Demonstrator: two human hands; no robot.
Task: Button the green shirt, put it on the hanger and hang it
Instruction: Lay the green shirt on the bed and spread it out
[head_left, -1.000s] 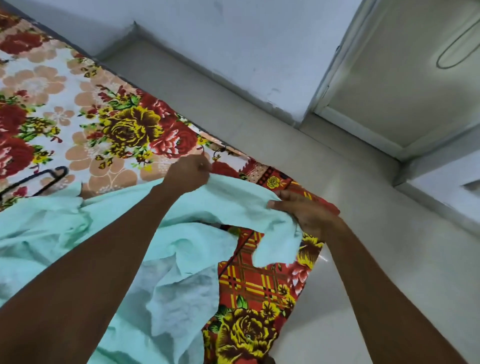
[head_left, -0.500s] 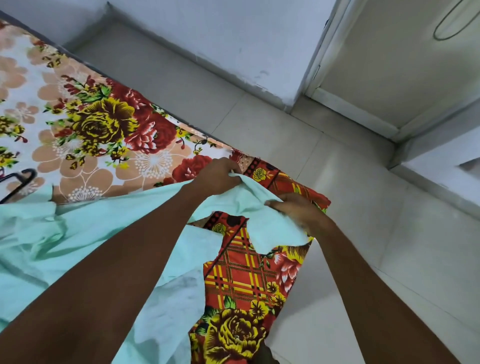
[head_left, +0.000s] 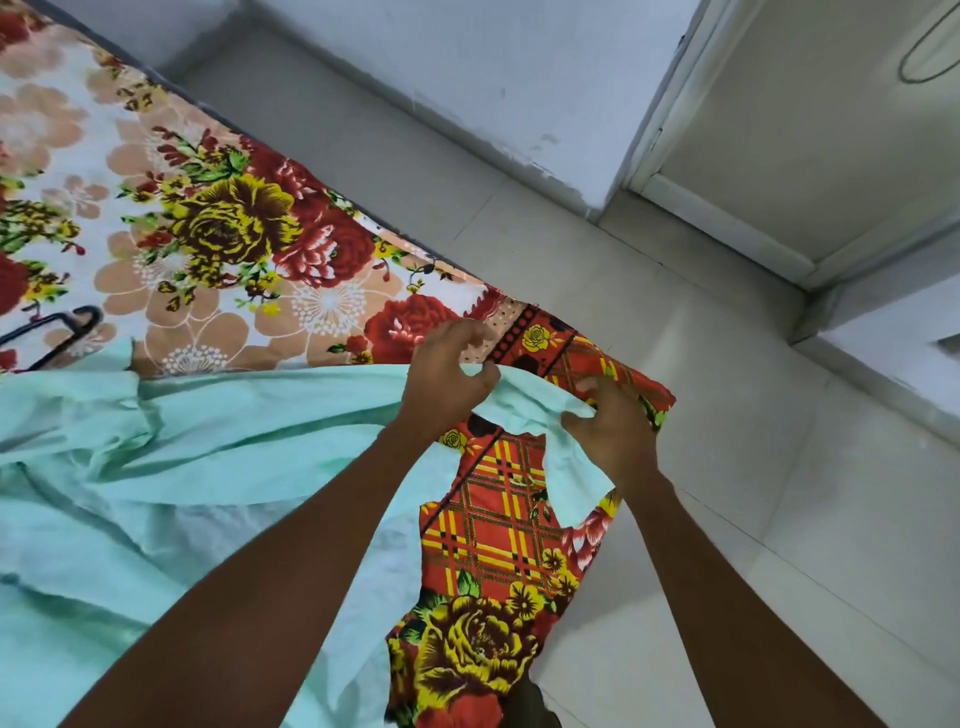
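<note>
The pale green shirt (head_left: 218, 457) lies spread and rumpled over the floral bed sheet (head_left: 234, 228), filling the lower left. My left hand (head_left: 447, 374) pinches the shirt's far edge near the bed's corner. My right hand (head_left: 608, 431) grips the same strip of green cloth a little to the right, and a loose flap hangs below it. A black hanger (head_left: 57, 332) lies on the sheet at the left edge, partly under the shirt. No buttons can be made out.
The bed's corner (head_left: 660, 400) ends just past my right hand. Beyond it is pale tiled floor (head_left: 753, 519), a white wall (head_left: 493, 78) and a door frame (head_left: 670, 119) at the upper right.
My two hands have come closer together on the shirt's edge near the bed corner. The view has shifted slightly, so the hanger shows more at the left.
</note>
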